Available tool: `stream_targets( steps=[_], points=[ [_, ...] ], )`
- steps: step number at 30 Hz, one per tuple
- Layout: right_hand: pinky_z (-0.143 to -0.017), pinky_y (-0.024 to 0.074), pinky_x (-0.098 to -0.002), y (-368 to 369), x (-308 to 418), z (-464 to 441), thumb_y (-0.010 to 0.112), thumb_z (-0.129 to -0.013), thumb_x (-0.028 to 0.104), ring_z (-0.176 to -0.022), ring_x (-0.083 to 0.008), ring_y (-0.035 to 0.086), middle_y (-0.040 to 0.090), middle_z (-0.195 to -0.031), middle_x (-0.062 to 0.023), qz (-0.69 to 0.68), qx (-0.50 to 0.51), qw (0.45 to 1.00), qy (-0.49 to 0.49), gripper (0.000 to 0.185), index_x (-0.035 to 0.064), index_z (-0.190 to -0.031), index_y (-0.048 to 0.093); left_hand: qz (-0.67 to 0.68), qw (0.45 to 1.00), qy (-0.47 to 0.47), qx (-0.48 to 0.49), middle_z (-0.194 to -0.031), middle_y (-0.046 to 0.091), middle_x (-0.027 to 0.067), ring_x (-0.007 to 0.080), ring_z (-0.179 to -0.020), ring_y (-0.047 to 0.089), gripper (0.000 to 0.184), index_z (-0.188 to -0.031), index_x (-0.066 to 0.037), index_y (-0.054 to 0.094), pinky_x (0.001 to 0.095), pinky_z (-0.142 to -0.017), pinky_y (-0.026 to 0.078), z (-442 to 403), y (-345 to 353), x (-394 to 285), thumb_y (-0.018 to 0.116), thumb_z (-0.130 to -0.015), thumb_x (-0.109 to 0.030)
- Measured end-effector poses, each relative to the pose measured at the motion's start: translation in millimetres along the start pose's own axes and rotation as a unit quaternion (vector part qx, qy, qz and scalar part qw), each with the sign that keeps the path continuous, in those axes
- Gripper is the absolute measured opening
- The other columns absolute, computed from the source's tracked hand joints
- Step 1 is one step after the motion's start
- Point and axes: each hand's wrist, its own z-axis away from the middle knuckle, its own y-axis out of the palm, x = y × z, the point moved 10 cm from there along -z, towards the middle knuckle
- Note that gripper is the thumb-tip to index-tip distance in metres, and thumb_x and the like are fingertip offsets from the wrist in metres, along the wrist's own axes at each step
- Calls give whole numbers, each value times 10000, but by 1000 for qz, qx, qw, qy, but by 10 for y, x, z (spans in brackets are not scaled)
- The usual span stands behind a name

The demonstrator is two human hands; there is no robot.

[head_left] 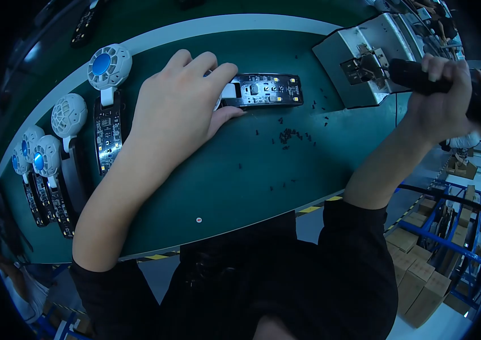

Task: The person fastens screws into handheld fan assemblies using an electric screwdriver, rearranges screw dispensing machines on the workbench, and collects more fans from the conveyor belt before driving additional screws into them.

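Note:
My left hand [179, 102] is closed over the head end of a device whose black arm with an exposed circuit board [270, 90] points right on the green mat. That head is mostly hidden under my fingers. In my right hand [441, 107] is a black powered screwdriver [413, 75], held roughly level. Its front end reaches to the metal mechanism of a screw feeder box [356, 92]; whether the tip touches a screw cannot be made out. Small black screws [290, 136] lie scattered on the mat between the device and the box.
Several similar devices with round white heads, such as this one [110, 67], line the left side. A small round sticker [199, 220] lies near the table's front edge. Cardboard boxes [419, 283] and blue shelving [450, 241] stand beyond the table at right.

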Motion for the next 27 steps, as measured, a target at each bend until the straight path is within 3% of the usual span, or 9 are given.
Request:
stream_targets(
  steps=[4, 6, 9, 17, 19, 20, 25, 27],
  points=[
    [-598, 517, -393, 233, -95, 124, 586, -923, -45, -581, -198, 592, 574, -720, -92, 94, -8, 995, 29, 123, -4, -1030, 539, 0, 1000, 5, -9, -1005, 622, 28, 230, -906, 593, 484, -1166, -126, 667, 341, -695, 528, 13, 17, 10, 833, -770, -349],
    [-645, 498, -384, 341, -173, 189, 586, -931, -29, -611, -178, 571, 554, -734, -69, 7, 2, 991, 130, 96, 26, -999, 546, 4, 1000, 0, -3, -1005, 622, 28, 231, -912, 597, 486, -1169, -126, 669, 340, -702, 533, 8, 16, 19, 834, -768, -345],
    [-708, 445, -359, 941, -46, 297, 544, -980, 75, -668, -143, 517, 481, -761, -19, -37, 185, 963, 195, 41, 63, -1019, 540, -16, 1000, -3, -2, -1006, 623, 28, 230, -921, 600, 494, -1172, -125, 669, 338, -710, 538, 24, 16, 6, 837, -764, -346],
    [-693, 440, -365, 907, -143, 594, 478, -995, 101, -654, -140, 497, 463, -775, -18, -89, 177, 967, 157, 291, 85, -1282, 440, -13, 1000, -19, -6, -1023, 628, 32, 231, -923, 597, 503, -1185, -118, 670, 340, -726, 538, 27, 44, 33, 836, -767, -345],
    [-681, 440, -365, 887, -169, 613, 481, -993, 94, -648, -142, 496, 463, -772, -21, -39, 154, 972, 173, 341, 89, -1329, 421, -13, 1000, -19, -6, -1025, 628, 34, 232, -923, 595, 501, -1185, -113, 670, 342, -732, 536, 23, 39, 30, 834, -770, -341],
    [-670, 440, -364, 860, -158, 632, 487, -992, 89, -641, -143, 495, 463, -767, -24, 21, 135, 972, 190, 354, 90, -1339, 422, -13, 1000, -20, -5, -1025, 628, 35, 232, -923, 594, 498, -1185, -111, 669, 343, -734, 535, 24, 34, 24, 833, -772, -338],
    [-611, 438, -352, 880, -339, 642, 526, -976, 53, -596, -143, 488, 457, -732, -36, -71, 138, 965, 211, 341, 84, -1303, 435, -6, 1000, -20, -4, -1021, 625, 37, 235, -925, 593, 491, -1191, -113, 666, 349, -736, 535, 23, 20, 15, 829, -780, -326],
    [-602, 440, -347, 1009, -217, 686, 538, -969, 37, -587, -144, 491, 458, -724, -39, -30, 104, 970, 217, 330, 76, -1281, 439, -11, 1000, -21, 1, -1020, 624, 41, 238, -925, 595, 490, -1194, -116, 663, 352, -739, 537, 18, 33, 17, 829, -782, -323]
  ],
)
